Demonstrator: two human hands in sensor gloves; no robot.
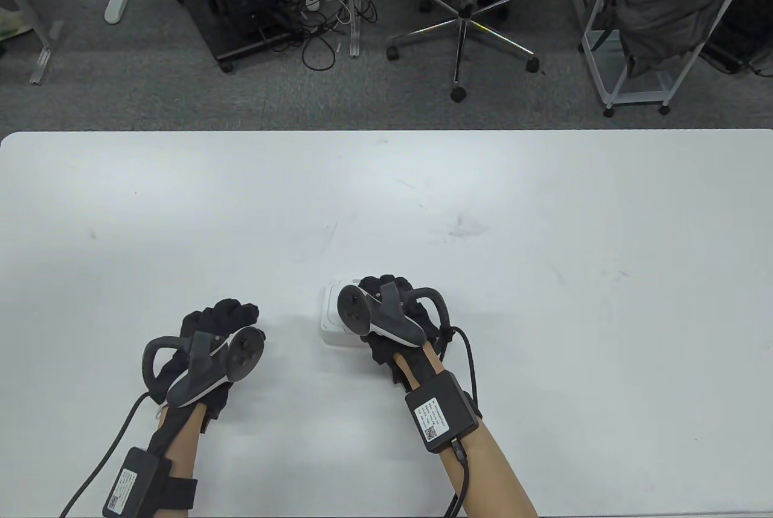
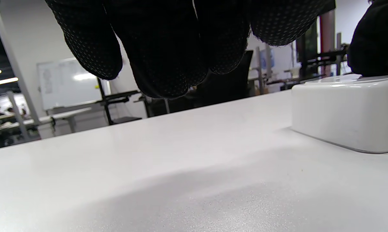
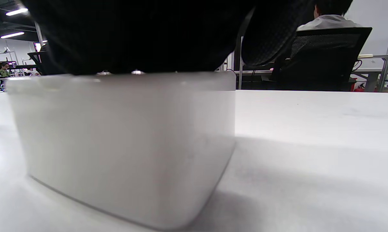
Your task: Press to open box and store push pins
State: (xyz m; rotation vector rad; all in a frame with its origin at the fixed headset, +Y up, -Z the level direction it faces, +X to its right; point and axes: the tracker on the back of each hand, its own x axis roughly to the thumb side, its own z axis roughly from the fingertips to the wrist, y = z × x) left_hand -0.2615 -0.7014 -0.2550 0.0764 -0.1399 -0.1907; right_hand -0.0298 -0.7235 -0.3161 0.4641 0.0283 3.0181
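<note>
My right hand [image 1: 392,316] lies flat atop the box [image 1: 331,325], fingers hidden; rigid, smooth, probably light: press the lid centrally

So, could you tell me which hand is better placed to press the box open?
Right. The right hand already rests on top of the box, while the left hand sits apart from it.

You're in an office or lab workspace: grey carpet [image 1: 121,83] beyond your white bench [image 1: 543,210], a swivel chair [image 1: 465,11] on castors, tangled cables [image 1: 314,29] under desk legs, and a white rolling cart [image 1: 658,29]. Your left wrist view shows a whiteboard [image 2: 68,83] and ceiling strip lights [image 2: 4,81]. Your right wrist view shows someone seated in a mesh office chair [image 3: 322,58].
</note>
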